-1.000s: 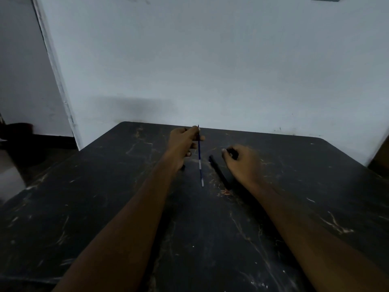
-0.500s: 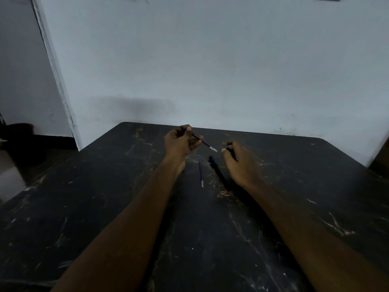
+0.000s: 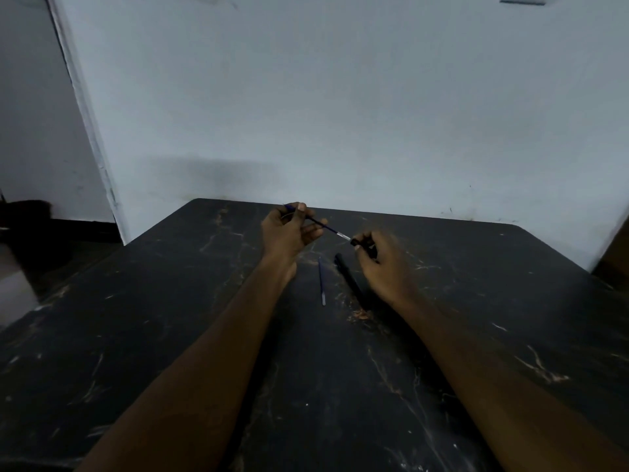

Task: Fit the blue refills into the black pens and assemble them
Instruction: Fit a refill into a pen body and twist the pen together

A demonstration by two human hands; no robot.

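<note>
Tip of the blue refill (image 3: 326, 227), pinched in the left grip (image 3: 289, 233), points right and almost touches the black pen part (image 3: 363, 242) that the right grip (image 3: 384, 267) holds tight, near the far edge of the desk (image 3: 136, 335).

**Black Marble, Blue Refills, Pale Wall**

The table (image 3: 170, 335) is black, veined like marble with thin tan and off-white streaks. A rusty orange-brown blotch (image 3: 360, 314) sits near its middle. The raised refill (image 3: 328, 228) is dark blue and ends in a short silver-white tip. The flat refill (image 3: 321, 281) is the same blue, paling to grey-white at its near end. The pen (image 3: 350, 282) is plain black, as is the barrel (image 3: 363, 243), and both are hard to tell from the tabletop. The wall (image 3: 340, 97) is pale blue-grey with a darker smoky smudge low down at left. The trim (image 3: 89, 114) is white. A brown edge (image 3: 616, 247) shows at far right.
</note>
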